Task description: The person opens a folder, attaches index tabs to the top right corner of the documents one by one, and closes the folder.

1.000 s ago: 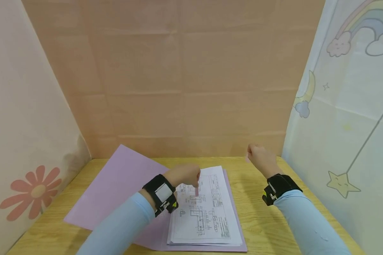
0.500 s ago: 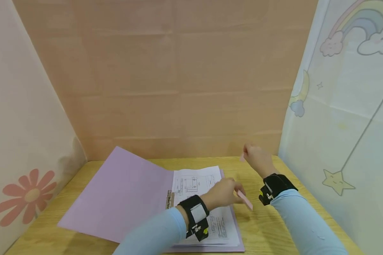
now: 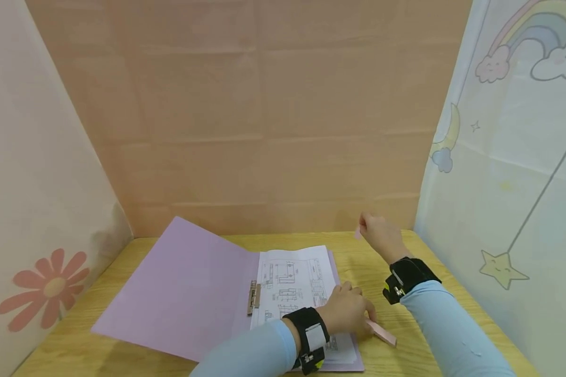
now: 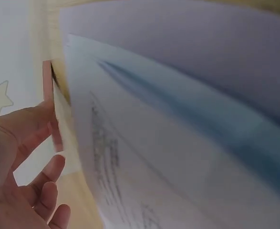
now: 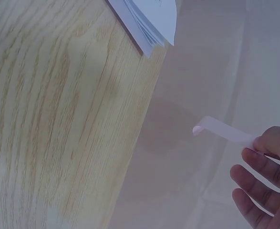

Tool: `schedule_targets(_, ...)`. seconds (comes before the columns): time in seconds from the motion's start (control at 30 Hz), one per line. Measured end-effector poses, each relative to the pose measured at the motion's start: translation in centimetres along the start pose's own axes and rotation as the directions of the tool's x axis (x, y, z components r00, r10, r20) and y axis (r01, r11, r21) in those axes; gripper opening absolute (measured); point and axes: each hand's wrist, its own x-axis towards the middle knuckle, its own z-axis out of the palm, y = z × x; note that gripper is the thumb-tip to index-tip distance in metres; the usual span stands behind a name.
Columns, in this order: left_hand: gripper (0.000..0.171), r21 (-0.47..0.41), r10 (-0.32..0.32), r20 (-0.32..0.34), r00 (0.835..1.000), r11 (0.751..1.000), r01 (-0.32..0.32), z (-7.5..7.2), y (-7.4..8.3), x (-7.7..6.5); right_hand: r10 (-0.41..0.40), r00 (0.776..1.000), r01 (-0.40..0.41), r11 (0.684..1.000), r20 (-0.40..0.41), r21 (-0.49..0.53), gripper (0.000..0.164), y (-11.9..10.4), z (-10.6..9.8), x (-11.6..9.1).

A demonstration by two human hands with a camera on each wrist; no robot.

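Pinching, left hand (image 3: 348, 310): pink pad (image 3: 382, 333) clamped between thumb and index finger; remaining three fingers bent, off it (left wrist view).
Pad position: just outside the folder's (image 3: 184, 298) right edge, above or on the table (image 3: 382, 361); cannot tell whether it touches.
Left arm: reaches from lower middle to the right, low across the sheets (image 3: 306, 262).
Right hand (image 3: 381, 238): thumb and index finger clamped on pink strip (image 5: 225, 132); other fingers loosely bent, clear of it. Strip's free end curls over.
Right arm: stretched forward, hand raised near the table's far right corner in head view; hands well apart.
Change, 0.5 s: left hand and pad lower and further right; right hand in nearly the same spot. At 1.0 s left hand was over the sheets.
Folder: cover laid back to the left; sheets on the right half, beside metal clip (image 3: 253, 298).
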Motion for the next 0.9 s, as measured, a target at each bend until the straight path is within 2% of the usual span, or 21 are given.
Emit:
schedule_targets(0.13, 0.026, -0.022, -0.008, 0.001, 1.0, 1.0, 0.008, 0.0, -0.5, -0.2, 0.004, 1.0, -0.004, 1.0, 0.004, 0.003, 0.009, -0.3, 0.0, 0.1)
schedule_targets(0.27, 0.027, -0.001, -0.02, -0.031, 0.999, 1.0, 0.02, -1.9, -2.5, -0.6, 0.017, 1.0, -0.017, 1.0, 0.023, 0.006, 0.01, -0.3, -0.1, 0.1)
schedule_targets(0.37, 0.021, -0.01, -0.049, -0.081, 0.996, 0.999, 0.049, -4.5, -5.2, -0.8, 0.015, 1.0, -0.015, 1.0, 0.019, 0.01, 0.01, -0.3, -0.1, 0.2)
schedule_targets(0.43, 0.019, -0.052, -0.097, -0.112, 0.989, 0.994, 0.091, -6.3, -7.2, -1.0, 0.008, 1.0, -0.008, 1.0, 0.01, 0.01, 0.01, -0.3, -0.1, 0.3)
schedule_targets(0.5, 0.017, -0.129, -0.17, -0.127, 0.977, 0.98, 0.153, -7.9, -9.4, -1.5, 0.001, 1.0, -0.001, 1.0, 0.003, 0.004, 0.01, -0.3, 0.0, 0.4)
schedule_targets(0.6, 0.016, -0.235, -0.266, -0.146, 0.953, 0.945, 0.228, -9.6, -12.4, -2.7, -0.007, 1.0, 0.007, 1.0, 0.003, -0.003, 0.011, -0.4, 0.1, 0.4)
schedule_targets(0.67, 0.015, -0.281, -0.311, -0.148, 0.939, 0.923, 0.262, -10.1, -14.3, -3.6, -0.01, 1.0, 0.01, 1.0, 0.01, -0.001, 0.011, -0.5, 0.2, 0.4)
schedule_targets(0.73, 0.013, -0.286, -0.34, -0.151, 0.928, 0.914, 0.289, -10.3, -15.9, -4.6, -0.008, 1.0, 0.008, 1.0, 0.019, 0.004, 0.011, -0.5, 0.3, 0.4)
schedule_targets(0.8, 0.009, -0.26, -0.369, -0.136, 0.92, 0.909, 0.326, -10.2, -17.2, -5.6, -0.004, 0.999, 0.004, 1.0, 0.031, 0.007, 0.011, -0.6, 0.3, 0.4)
schedule_targets(0.9, 0.003, -0.207, -0.414, -0.069, 0.908, 0.896, 0.393, -9.2, -18.5, -6.7, 0.003, 0.999, -0.003, 1.0, 0.052, 0.004, 0.011, -0.5, 0.4, 0.5)
